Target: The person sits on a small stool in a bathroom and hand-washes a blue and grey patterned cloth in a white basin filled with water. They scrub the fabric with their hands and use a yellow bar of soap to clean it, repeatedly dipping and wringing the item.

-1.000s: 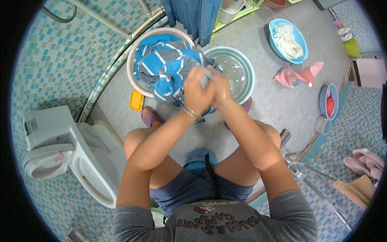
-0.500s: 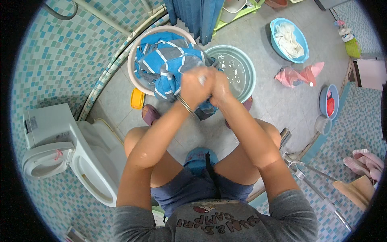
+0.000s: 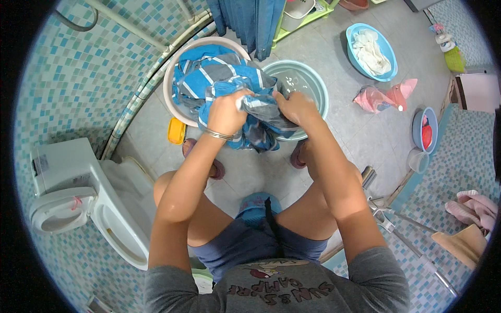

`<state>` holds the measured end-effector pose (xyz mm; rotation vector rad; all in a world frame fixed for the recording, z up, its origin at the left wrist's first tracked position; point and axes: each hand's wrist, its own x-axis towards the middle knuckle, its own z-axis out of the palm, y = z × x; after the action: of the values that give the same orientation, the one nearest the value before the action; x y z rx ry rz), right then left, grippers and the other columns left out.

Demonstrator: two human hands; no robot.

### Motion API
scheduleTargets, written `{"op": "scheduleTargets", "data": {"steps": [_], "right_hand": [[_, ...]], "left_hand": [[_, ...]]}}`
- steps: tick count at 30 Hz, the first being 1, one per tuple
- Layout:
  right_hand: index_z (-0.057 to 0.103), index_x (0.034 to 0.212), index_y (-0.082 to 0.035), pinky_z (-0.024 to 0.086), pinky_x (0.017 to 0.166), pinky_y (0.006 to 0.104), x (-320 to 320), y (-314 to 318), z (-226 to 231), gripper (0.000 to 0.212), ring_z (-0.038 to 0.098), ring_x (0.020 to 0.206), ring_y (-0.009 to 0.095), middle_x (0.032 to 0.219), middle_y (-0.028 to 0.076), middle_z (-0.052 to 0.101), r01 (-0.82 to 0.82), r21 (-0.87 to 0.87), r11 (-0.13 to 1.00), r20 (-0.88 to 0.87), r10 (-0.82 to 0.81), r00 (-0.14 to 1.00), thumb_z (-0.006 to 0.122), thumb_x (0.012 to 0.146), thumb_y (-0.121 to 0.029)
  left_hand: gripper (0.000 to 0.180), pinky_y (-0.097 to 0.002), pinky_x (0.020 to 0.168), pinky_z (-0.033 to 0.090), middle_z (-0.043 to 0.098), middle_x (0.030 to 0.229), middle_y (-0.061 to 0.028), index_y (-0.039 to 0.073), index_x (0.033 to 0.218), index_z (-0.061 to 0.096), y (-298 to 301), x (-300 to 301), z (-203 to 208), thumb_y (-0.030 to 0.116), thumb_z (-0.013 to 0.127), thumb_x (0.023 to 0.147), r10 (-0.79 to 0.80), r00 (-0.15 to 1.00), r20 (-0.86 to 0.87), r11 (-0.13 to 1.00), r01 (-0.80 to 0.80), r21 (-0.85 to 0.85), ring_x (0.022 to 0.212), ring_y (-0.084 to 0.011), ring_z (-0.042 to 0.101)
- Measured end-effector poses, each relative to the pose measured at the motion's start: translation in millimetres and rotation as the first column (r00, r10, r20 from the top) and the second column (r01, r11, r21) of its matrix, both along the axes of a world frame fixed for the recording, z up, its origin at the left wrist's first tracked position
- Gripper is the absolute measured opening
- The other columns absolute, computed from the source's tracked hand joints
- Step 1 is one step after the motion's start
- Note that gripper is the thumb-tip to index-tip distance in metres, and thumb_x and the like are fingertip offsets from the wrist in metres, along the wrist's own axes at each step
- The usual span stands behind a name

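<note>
A large wet cloth (image 3: 219,73) in blue and grey with white stripes is heaped in a pale pink basin (image 3: 168,86) and spills over its near right side. My left hand (image 3: 228,113), with a bangle at the wrist, is closed on one bunched part of it. My right hand (image 3: 298,108) grips another part a little to the right, fingers partly hidden by the folds. A stretch of cloth runs between the two hands. Just beyond my right hand stands a light green basin (image 3: 324,94) of water, with some of the cloth hanging over its near left rim.
A yellow soap box (image 3: 177,130) lies by the pink basin. Farther right are a blue basin (image 3: 395,65) with white cloth, a pink plastic bag (image 3: 383,98) and a small blue basin (image 3: 417,125). A white toilet-like fixture (image 3: 112,219) stands left; a blue curtain (image 3: 245,23) hangs behind.
My hands were pressed together over the cloth, blurred. Now they are apart, the left one lower and leftward, the right one rightward, with cloth stretched between them. My left foot has shifted.
</note>
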<state>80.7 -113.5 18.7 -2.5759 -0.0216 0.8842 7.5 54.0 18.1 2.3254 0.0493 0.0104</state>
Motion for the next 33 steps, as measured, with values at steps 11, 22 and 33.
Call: {"op": "scheduleTargets", "data": {"steps": [11,22,33], "right_hand": [[0.031,0.136,-0.007,0.054,0.062,0.0413,-37.2,25.7,-58.2,0.053,0.051,0.102,0.033,0.136,0.017,0.033,0.8,0.448,0.4,-0.822,-0.167,0.544,0.044,0.091,-0.031],[0.051,0.104,-0.004,0.043,0.087,0.0495,10.0,-10.2,-41.5,0.024,0.054,0.097,0.031,0.108,0.014,0.053,0.856,0.432,-0.283,-0.873,-0.371,0.318,0.045,0.084,-0.015],[0.053,0.102,-0.006,0.048,0.08,0.0416,-27.0,28.5,-60.7,0.029,0.059,0.088,0.027,0.096,0.012,0.06,0.885,0.425,-0.189,-0.904,-0.043,0.425,0.04,0.09,-0.029]], "left_hand": [[0.029,-0.0257,0.081,0.044,0.065,0.094,-0.0079,0.002,0.096,0.065,12.9,-2.2,16.7,0.0,0.048,0.073,0.082,0.994,0.073,0.72,-0.008,-0.694,0.091,-0.0141,0.057],[0.037,-0.0276,0.091,0.04,0.056,0.116,-0.008,0.006,0.124,0.05,10.5,5.6,-17.4,0.022,0.05,0.09,0.179,0.935,-0.306,0.345,-0.351,-0.87,0.105,-0.0172,0.052],[0.026,-0.0375,0.081,0.046,0.059,0.088,-0.0187,0.0,0.087,0.061,-56.0,15.0,-36.9,0.023,0.065,0.074,0.272,0.896,0.35,0.962,-0.254,-0.097,0.088,-0.0352,0.057]]}}
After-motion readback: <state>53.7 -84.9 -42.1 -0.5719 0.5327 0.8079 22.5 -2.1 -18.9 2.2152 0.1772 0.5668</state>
